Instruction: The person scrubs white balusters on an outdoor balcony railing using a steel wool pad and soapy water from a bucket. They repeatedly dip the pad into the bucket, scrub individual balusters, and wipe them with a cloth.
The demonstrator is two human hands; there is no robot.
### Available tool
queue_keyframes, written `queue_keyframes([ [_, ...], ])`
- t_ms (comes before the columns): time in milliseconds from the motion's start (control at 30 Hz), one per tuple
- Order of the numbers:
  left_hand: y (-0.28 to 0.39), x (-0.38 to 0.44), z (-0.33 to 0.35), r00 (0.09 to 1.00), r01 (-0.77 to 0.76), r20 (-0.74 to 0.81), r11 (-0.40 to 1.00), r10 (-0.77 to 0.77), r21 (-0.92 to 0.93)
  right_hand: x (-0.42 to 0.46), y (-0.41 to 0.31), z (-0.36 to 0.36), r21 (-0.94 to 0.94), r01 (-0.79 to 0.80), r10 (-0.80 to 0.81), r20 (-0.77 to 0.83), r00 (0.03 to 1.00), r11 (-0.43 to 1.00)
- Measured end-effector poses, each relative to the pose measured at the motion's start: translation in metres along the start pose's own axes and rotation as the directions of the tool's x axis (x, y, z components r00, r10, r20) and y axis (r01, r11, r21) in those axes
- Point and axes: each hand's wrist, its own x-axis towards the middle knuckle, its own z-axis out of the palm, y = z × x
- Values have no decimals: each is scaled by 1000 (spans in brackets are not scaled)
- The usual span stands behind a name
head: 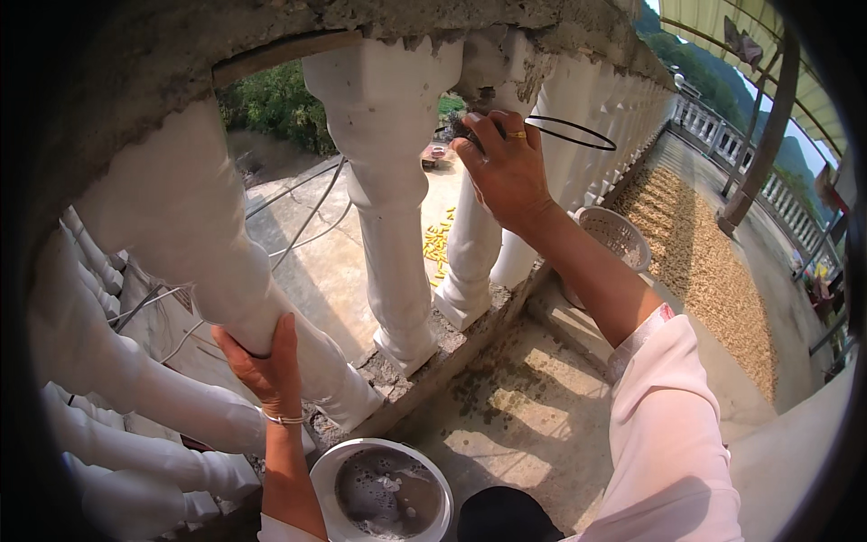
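Note:
My left hand (264, 369) is wrapped around the shaft of a white baluster (315, 352) on the left. Higher up, my right hand (504, 166) grips a dark, rough scrubber (482, 132), mostly hidden by the fingers, against the upper part of another white baluster (471, 251). A thin black loop (572, 133) sticks out to the right of that hand; what it is attached to is hidden. Below, a white bucket (325, 484) holds murky grey water (386, 491) with foam on it.
A rough concrete rail (284, 27) runs above the balusters. Pale, husk-like produce (698, 271) is spread along the floor at right, near a plastic basket (613, 234). Stairs-like ledges and wet spots (501, 379) mark the concrete. Cables (308, 217) cross beyond the balusters, near yellow corn cobs (437, 244).

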Motion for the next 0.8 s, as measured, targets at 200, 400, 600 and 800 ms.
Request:
queue_keyframes([
  [200,17,2,7,982,-175,-51,979,181,109,8,15,6,-25,120,-121,-26,992,992],
  [400,10,1,6,994,-56,-88,998,59,35,-15,-34,18,3,295,-285,259,923,956],
  [600,10,1,2,999,-19,-30,997,21,81,7,-28,57,-351,374,-190,460,867,859],
  [800,11,3,4,994,-92,-56,995,95,41,-63,-65,76,-171,295,-223,347,911,940],
])
